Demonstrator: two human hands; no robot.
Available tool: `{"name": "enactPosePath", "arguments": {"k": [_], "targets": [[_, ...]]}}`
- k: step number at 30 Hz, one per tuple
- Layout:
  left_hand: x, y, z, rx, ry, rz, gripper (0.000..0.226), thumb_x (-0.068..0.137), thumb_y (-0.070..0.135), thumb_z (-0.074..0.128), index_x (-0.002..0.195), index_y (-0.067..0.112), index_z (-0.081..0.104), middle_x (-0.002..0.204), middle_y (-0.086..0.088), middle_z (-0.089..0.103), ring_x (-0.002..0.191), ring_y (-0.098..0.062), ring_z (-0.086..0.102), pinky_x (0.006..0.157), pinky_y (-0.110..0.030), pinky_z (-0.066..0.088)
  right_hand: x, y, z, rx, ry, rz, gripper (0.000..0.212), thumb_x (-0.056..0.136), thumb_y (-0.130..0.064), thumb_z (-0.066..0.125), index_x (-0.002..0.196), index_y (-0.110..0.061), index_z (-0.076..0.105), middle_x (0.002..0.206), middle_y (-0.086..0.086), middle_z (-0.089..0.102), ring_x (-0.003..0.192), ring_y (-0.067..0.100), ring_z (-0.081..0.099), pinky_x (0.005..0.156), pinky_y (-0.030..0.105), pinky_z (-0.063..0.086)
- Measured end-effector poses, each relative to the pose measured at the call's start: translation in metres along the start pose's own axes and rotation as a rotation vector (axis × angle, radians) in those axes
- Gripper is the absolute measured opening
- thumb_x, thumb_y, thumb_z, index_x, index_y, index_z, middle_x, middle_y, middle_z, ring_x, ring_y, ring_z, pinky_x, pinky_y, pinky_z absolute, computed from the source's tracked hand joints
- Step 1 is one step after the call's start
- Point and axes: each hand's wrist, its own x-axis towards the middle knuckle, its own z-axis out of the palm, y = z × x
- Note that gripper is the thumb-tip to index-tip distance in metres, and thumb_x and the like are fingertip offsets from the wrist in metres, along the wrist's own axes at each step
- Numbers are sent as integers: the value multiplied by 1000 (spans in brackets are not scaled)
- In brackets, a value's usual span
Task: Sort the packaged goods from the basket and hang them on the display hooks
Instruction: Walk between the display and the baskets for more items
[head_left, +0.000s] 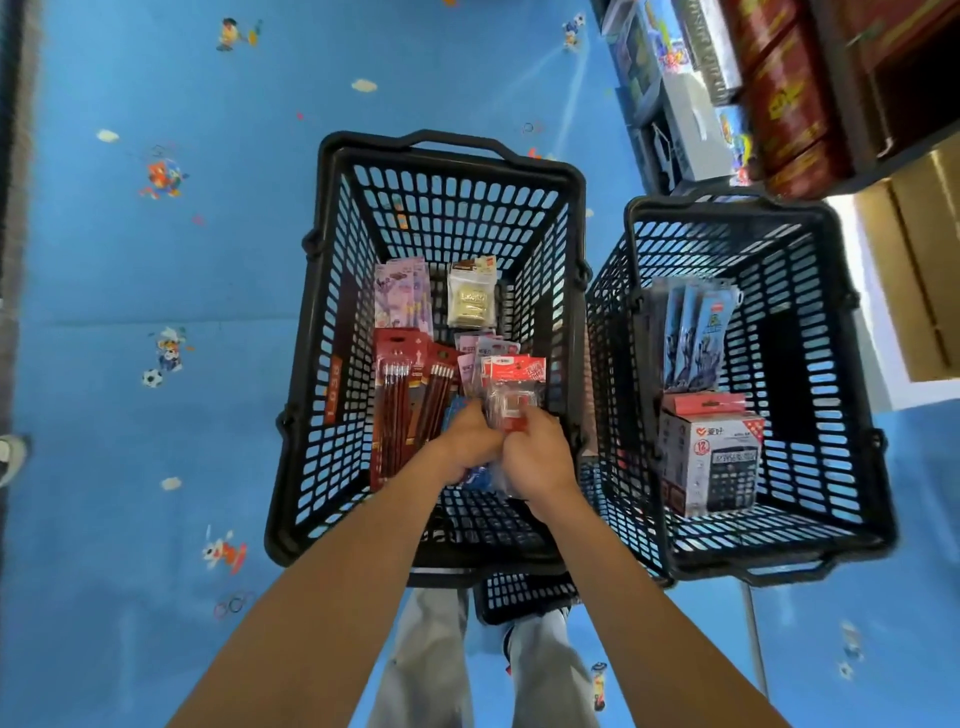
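Reaching into the left black plastic lattice basket (332, 312), the person's left hand (470, 441) and right hand (537, 457) both gripped clear red-carded packets (514, 395), apparently gathering matching goods for hanging.

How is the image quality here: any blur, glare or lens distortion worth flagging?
Head view: the wide lens splays the left basket and right basket outward; shelf boxes at top right are motion-smeared; pencil packs and calculator box are legible; packets gripped by left hand and right hand look soft; lighting even, no strong glare.
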Motion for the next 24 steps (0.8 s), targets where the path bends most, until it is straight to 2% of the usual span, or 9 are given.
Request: {"name": "enactPosePath", "arguments": {"k": [2,5,9,11,14,17,20,22,24], "targets": [[5,-4,0,-41,17,-47,62,75,11,83,131,16,58,114,-8,73,108,-23,70,96,-42,58,-4,-3,-3,0,-10,-4,53,83,-7,44,133,-14,61,131,11,57,116,29,59,105,47,49],[12,-9,-3,-126,36,-95,81,55,26,87,131,18,61,112,-11,75,103,-26,74,88,-45,62,-6,-4,-6,21,1,-12,48,87,-2,46,132,-14,60,127,9,60,114,27,60,103,45,51],[15,-5,-2,-177,20,-116,73,55,23,87,124,11,68,106,-13,77,94,-27,76,84,-46,63,-4,-5,-6,38,12,-6,44,88,-2,46,128,-13,62,124,9,64,111,26,62,100,43,52],[14,0,0,-149,1,-120,53,66,21,86,115,12,70,101,-14,76,88,-27,76,76,-45,64,-4,-3,-4,51,9,4,44,89,-3,45,129,-14,61,126,9,63,113,26,61,101,46,52],[13,7,4,-124,2,-154,21,86,9,77,100,13,62,105,-19,73,101,-33,73,90,-53,61,-4,-1,-3,101,7,52,50,90,-4,44,139,-15,54,128,8,62,115,27,60,102,49,51],[18,8,4,-138,3,-179,24,88,4,75,104,11,59,106,-19,72,101,-33,73,87,-48,62,-4,3,-2,150,9,89,55,91,-6,42,144,-19,47,125,9,63,113,29,62,101,51,52],[24,7,2,-186,-17,-195,49,75,3,78,122,3,63,105,-20,76,96,-33,76,87,-53,62,-3,6,0,171,15,96,52,91,-9,42,141,-23,46,120,7,64,110,28,62,99,52,53],[28,5,1,-218,-18,-185,54,67,4,76,121,2,67,102,-19,77,95,-32,76,88,-53,62,-3,6,0,179,12,88,51,90,-12,43,138,-27,45,118,5,64,108,26,63,98,52,53],[28,6,1,-228,-17,-182,56,64,4,75,119,0,67,99,-19,77,92,-32,77,82,-46,63,-4,6,-1,184,8,84,50,90,-11,43,136,-30,44,116,2,63,105,24,63,98,51,54]]}}
